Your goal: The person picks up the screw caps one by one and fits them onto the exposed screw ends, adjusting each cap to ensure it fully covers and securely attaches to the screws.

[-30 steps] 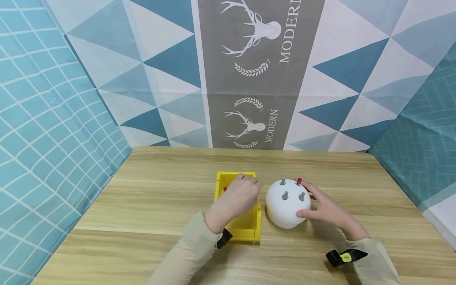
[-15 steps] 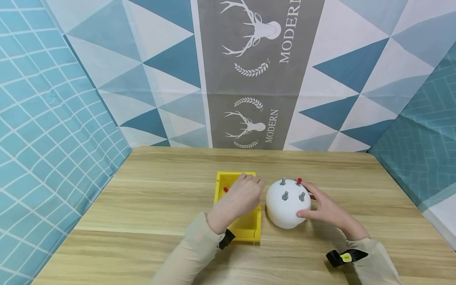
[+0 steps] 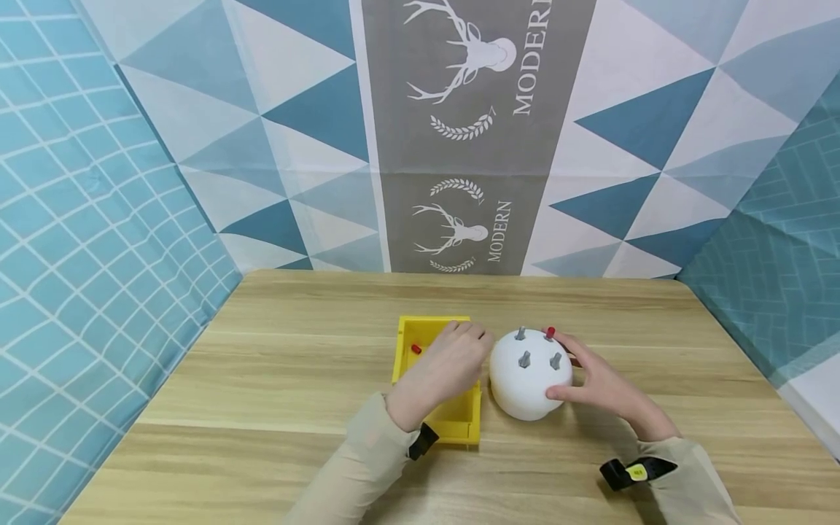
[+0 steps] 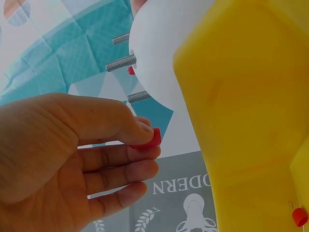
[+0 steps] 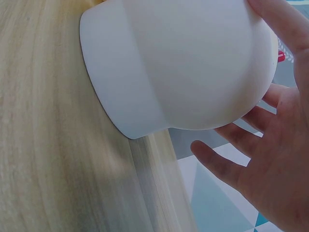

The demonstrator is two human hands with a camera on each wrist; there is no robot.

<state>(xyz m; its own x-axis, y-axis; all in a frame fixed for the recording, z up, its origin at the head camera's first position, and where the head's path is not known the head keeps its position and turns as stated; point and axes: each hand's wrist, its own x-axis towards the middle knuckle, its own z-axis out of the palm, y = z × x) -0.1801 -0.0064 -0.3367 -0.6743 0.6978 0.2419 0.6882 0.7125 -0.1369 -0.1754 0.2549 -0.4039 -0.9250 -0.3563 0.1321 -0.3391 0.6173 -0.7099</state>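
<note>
I see the left hand (image 3: 441,373), pinching a red cap (image 4: 155,137), edge toward the worktop's (image 3: 295,379) right edge, nearer 3 bare bolts (image 3: 525,359); the right hand (image 3: 607,388) grips the white dome (image 3: 518,394).

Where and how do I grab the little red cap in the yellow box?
Probably pinch the red cap by its round sides, with finger and thumb, coming down through the open top of the yellow box. The cap is tiny, seems to lie on its side, and has walls around it.

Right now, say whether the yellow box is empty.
Not empty: a red cap lies inside the yellow box; the left hand hides part.
</note>
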